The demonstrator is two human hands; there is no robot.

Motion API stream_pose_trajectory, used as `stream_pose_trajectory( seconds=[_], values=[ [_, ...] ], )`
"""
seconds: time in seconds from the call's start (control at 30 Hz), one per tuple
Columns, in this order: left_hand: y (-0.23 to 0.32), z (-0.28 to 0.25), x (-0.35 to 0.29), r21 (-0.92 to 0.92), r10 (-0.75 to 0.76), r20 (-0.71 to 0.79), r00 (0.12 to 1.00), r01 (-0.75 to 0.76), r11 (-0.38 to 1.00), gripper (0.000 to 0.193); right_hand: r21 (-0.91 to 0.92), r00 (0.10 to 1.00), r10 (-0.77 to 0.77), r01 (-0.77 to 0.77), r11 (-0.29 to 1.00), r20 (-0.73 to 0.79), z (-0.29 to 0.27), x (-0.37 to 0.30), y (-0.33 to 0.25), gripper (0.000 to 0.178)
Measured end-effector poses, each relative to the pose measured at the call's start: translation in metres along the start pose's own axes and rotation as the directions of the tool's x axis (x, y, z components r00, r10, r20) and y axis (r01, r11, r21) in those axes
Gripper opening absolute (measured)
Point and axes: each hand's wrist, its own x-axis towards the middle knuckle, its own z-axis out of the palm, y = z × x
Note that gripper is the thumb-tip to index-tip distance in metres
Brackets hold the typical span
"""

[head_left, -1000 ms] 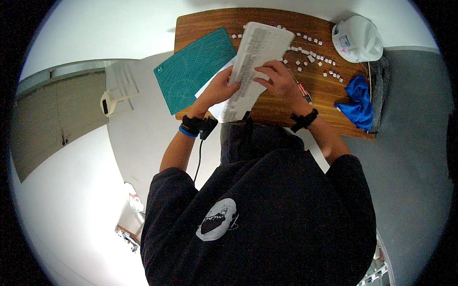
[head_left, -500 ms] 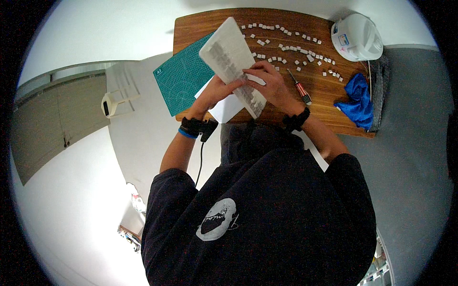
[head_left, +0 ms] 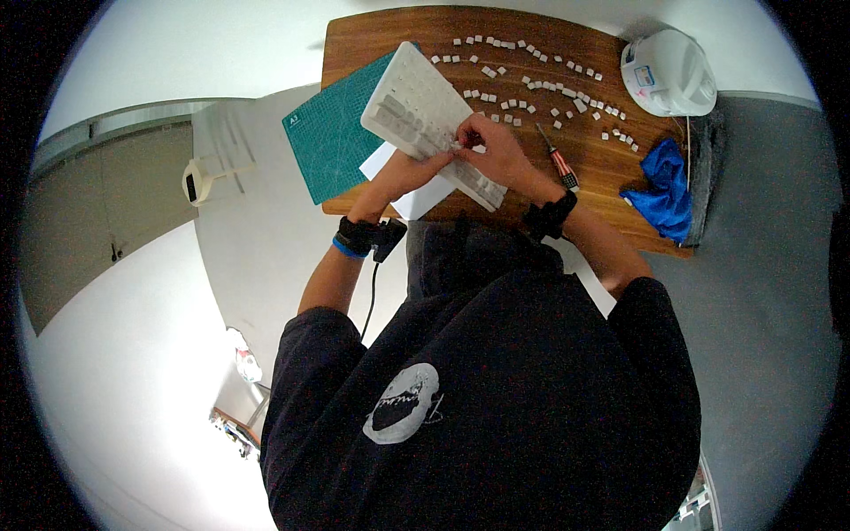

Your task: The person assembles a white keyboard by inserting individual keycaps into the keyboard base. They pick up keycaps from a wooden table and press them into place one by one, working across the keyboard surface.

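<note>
A white keyboard (head_left: 416, 102) is held tilted above the near part of the table. Keycaps still sit along its near side, while its far part shows small bare key posts. My left hand (head_left: 409, 177) grips the near edge, thumb on top and the other fingers hidden beneath. Over the middle of the keyboard, my right hand (head_left: 498, 152) has thumb and forefinger closed together in a pinch at the keys. Whatever lies between those fingertips is too small to make out. Loose white keycaps (head_left: 567, 91) lie in uneven rows on the table beyond.
A green cutting mat (head_left: 323, 146) and white paper (head_left: 425, 202) lie left on the wooden table (head_left: 381, 26). Right of my right hand are a red-and-black screwdriver (head_left: 560, 166), a blue cloth (head_left: 662, 190) and a white bucket-like container (head_left: 668, 75). A cable (head_left: 369, 296) hangs from my left wrist.
The keyboard has tipped flatter, its key face now showing more clearly, and its far end has shifted slightly left. My right fingers have drawn from spread into a pinch.
</note>
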Motion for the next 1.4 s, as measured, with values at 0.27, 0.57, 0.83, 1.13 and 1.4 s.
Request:
stream_pose_trajectory(
  seconds=[0.27,0.57,0.83,1.13,1.4],
  values=[
    [-0.008,-0.007,-0.004,-0.081,-0.104,-0.036,0.994,0.101,0.992,0.060,0.060,0.991,0.126,-0.123,0.991,-0.054,-0.006,-0.004,0.003,0.023],
    [-0.019,-0.021,-0.011,-0.095,-0.140,-0.044,0.989,0.135,0.986,0.057,-0.349,0.905,0.223,-0.354,0.868,-0.364,-0.051,-0.038,0.151,0.032],
    [-0.009,-0.017,-0.011,-0.076,-0.136,-0.070,0.988,0.131,0.988,0.049,-0.805,0.959,0.125,-0.281,0.523,-0.254,-0.047,-0.057,0.195,0.028],
    [-0.014,-0.019,-0.005,-0.047,-0.103,-0.051,0.993,0.101,0.994,0.053,-0.786,0.974,0.064,-0.213,0.580,-0.217,-0.057,-0.091,0.188,0.026],
    [-0.010,-0.015,0.000,-0.055,-0.128,-0.029,0.991,0.126,0.990,0.055,-0.754,0.934,-0.027,-0.271,0.599,-0.357,-0.052,-0.059,0.198,0.019]
  ],
)
